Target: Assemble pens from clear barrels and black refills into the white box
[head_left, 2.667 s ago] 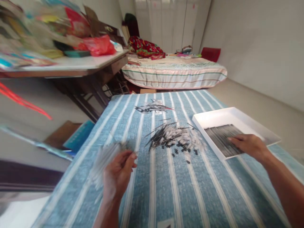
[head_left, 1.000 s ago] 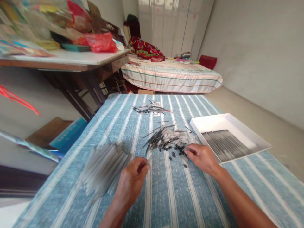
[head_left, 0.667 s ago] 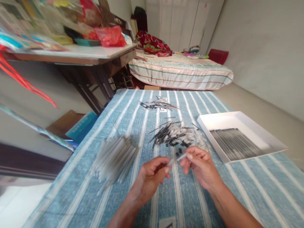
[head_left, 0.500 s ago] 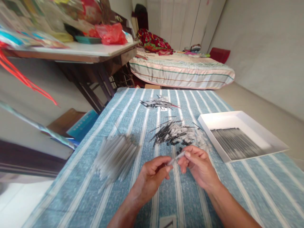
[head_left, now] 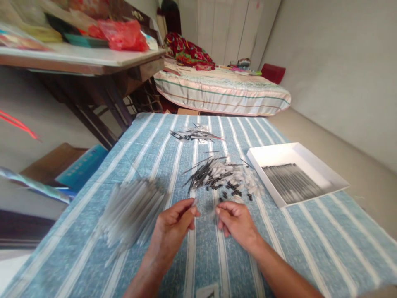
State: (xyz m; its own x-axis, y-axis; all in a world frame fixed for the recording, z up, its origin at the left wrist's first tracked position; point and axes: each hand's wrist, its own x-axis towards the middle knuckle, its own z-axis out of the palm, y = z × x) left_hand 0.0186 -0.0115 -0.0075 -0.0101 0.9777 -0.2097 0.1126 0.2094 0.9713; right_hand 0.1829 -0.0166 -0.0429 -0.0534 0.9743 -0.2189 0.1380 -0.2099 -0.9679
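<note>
My left hand (head_left: 178,219) is closed, thumb against forefinger, with the tip of a small whitish, translucent tube-like piece (head_left: 195,201) showing above the fingers. A hand's width away, my right hand (head_left: 235,219) is pinched; whatever lies in its fingertips is too small and blurred to name. Just beyond both hands spreads a loose heap of thin black sticks (head_left: 201,176), short whitish translucent pieces (head_left: 248,178) and small black bits (head_left: 233,189). Left of my left hand lies a bundle of long grey translucent tubes (head_left: 135,211), blurred.
At the right stands a shallow white box (head_left: 333,179) with a row of dark, slender sticks (head_left: 291,182) inside. A smaller pile of thin dark sticks (head_left: 195,134) lies further back on the striped blue cloth (head_left: 149,132). A cluttered side table (head_left: 124,62) stands at left, a bed (head_left: 223,93) behind.
My hands have come apart; the whitish piece that spanned between them now shows only at my left fingertips. The whole view has shifted, so things sit further left.
</note>
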